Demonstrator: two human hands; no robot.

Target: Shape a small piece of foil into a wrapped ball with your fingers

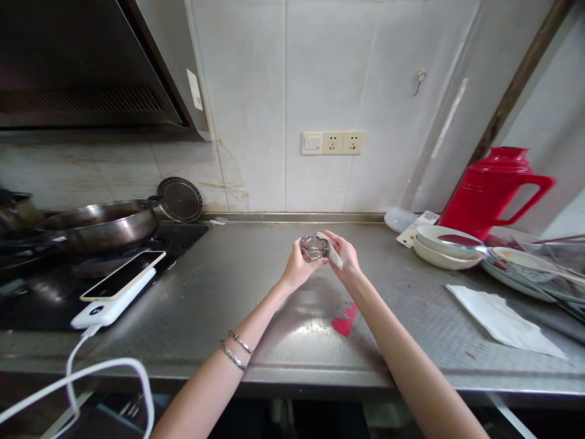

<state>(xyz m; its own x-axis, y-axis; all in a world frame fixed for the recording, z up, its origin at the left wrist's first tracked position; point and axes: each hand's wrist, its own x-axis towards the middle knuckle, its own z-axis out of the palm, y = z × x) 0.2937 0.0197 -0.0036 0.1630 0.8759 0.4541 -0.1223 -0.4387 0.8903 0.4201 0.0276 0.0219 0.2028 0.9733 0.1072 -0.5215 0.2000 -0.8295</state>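
My left hand (pixel 297 266) is closed around a small clear glass (pixel 314 247), held tilted above the steel counter (pixel 219 292). My right hand (pixel 346 256) meets it from the right and pinches a folded white cloth or paper (pixel 335 258) against the glass's side. Both hands are in the middle of the view, above the counter. Two thin bracelets sit on my left wrist.
A wok (pixel 98 224) and a round lid (pixel 180 199) are on the stove at left. A phone (pixel 123 275) lies on a white power bank (pixel 112 302) with a cable. White bowls (pixel 445 244), plates, a red jug (pixel 491 189) and a white napkin (pixel 503 320) are at right. A red mark (pixel 345 320) is on the counter.
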